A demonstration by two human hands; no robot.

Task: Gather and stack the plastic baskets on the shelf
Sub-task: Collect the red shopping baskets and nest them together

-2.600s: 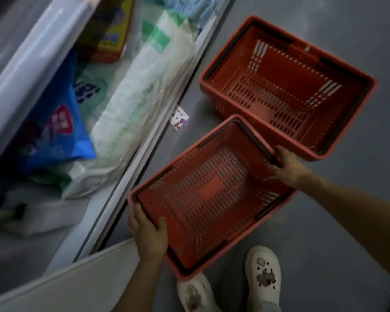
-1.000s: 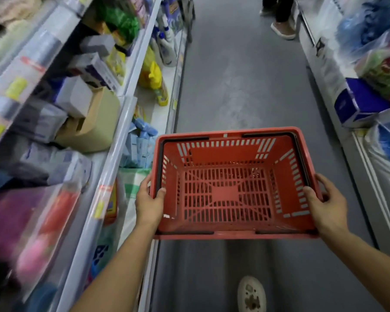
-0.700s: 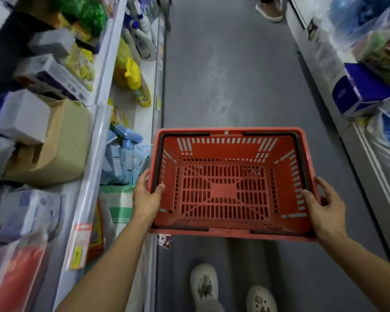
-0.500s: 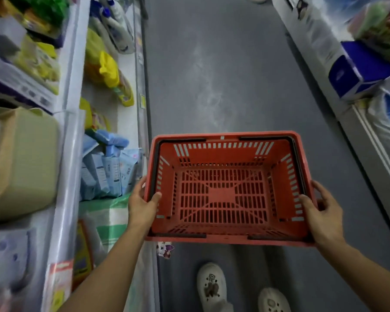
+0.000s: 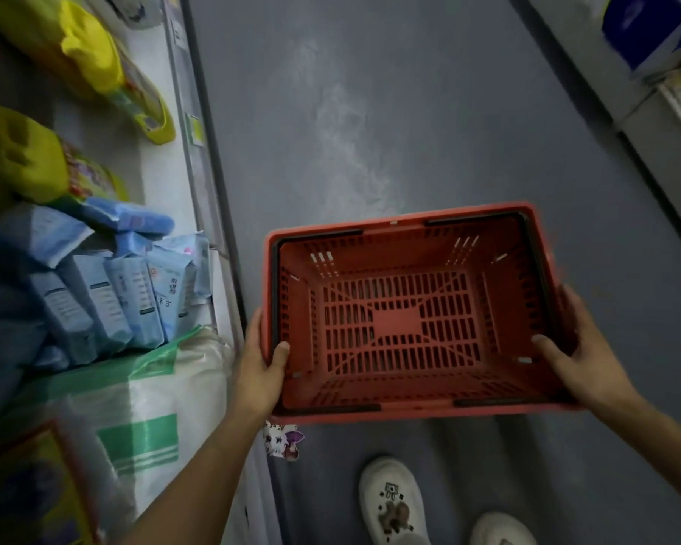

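So the red slotted plastic shopping basket (image 5: 405,312) is up in the air over the grey aisle floor (image 5: 370,112), open side up, nothing in it. The left hand (image 5: 258,367) grips the left rim with the thumb hooked inside, and the right hand (image 5: 578,348) does the same on the right rim, thumb over the edge. A white shelf (image 5: 162,159) runs along the left, with yellow bags (image 5: 91,61), light blue packs (image 5: 134,293) and a big white-and-green sack (image 5: 150,407). White clogs (image 5: 394,501) show below the basket.
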